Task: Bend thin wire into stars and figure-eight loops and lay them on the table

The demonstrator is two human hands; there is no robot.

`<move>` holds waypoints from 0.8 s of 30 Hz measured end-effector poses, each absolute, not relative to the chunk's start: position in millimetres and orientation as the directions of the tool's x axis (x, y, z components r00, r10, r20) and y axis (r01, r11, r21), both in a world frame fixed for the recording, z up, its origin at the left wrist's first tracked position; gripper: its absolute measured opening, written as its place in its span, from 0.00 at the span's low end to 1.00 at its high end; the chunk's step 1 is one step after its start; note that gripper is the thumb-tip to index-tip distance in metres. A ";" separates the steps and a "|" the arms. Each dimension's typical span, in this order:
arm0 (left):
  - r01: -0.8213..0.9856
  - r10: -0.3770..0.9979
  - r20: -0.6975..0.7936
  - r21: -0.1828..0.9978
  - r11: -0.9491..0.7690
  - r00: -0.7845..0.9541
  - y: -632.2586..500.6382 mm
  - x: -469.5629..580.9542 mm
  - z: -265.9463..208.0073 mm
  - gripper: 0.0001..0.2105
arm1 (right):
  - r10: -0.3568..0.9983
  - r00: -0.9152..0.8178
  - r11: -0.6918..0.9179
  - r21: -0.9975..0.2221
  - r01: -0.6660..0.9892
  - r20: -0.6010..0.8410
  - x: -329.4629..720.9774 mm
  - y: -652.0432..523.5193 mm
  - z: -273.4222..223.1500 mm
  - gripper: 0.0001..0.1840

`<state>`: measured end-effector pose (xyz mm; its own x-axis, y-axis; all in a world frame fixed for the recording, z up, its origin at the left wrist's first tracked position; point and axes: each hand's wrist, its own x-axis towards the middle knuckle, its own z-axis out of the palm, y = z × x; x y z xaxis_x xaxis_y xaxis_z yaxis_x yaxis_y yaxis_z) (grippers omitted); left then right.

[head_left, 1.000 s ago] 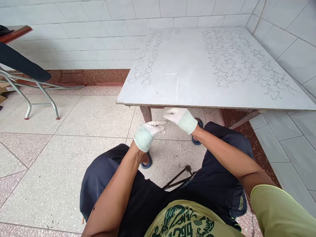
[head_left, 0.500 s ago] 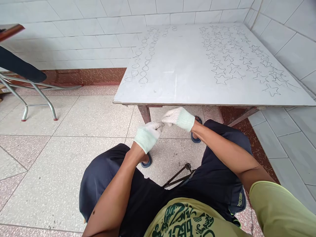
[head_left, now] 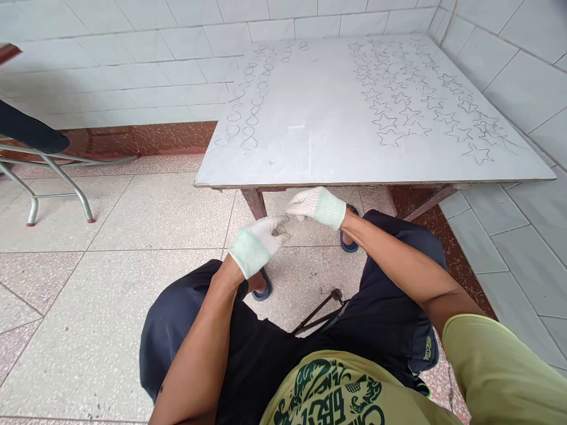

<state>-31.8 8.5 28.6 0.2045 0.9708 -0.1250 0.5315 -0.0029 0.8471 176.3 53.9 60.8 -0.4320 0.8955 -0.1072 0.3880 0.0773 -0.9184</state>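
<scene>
My left hand (head_left: 264,237), in a white knit glove with a pale green cuff, is over the floor before the table. Its thumb and forefinger are parted. Close by, my right hand (head_left: 309,205), gloved the same way, has its fingers pinched together. A thin piece of wire (head_left: 286,218) shows faintly between the two hands, at the right fingertips; its full shape is too small to make out. Thin wire stars (head_left: 390,137) lie in rows on the right of the white tabletop (head_left: 305,168). Twisted wire loops (head_left: 249,141) lie in rows on its left.
Tiled walls (head_left: 146,77) stand behind and to the right of the table. Between my knees is a dark metal stand (head_left: 321,311). At far left are a folding metal stool (head_left: 57,195) and another person's dark-clothed leg (head_left: 31,130).
My left hand has drawn slightly left and down from the right hand, and its thumb and forefinger have parted. The view has shifted a little to the right.
</scene>
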 end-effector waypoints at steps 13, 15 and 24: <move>0.672 0.993 0.012 0.735 -0.091 0.121 1.0 -14.9 41.8 0.15 | 0.919 -0.379 0.023 -0.946 0.323 -0.107 174.4 57.8 53.6 0.10; 0.660 0.992 0.007 0.746 -0.090 0.127 0.5 -16.1 41.0 0.09 | 0.912 -0.399 0.042 -0.947 0.317 -0.093 174.5 56.8 53.6 0.11; 0.681 0.992 -0.067 0.731 -0.023 0.105 1.8 -19.5 40.2 0.11 | 0.895 -0.444 0.104 -0.947 0.305 -0.045 176.2 56.5 51.5 0.14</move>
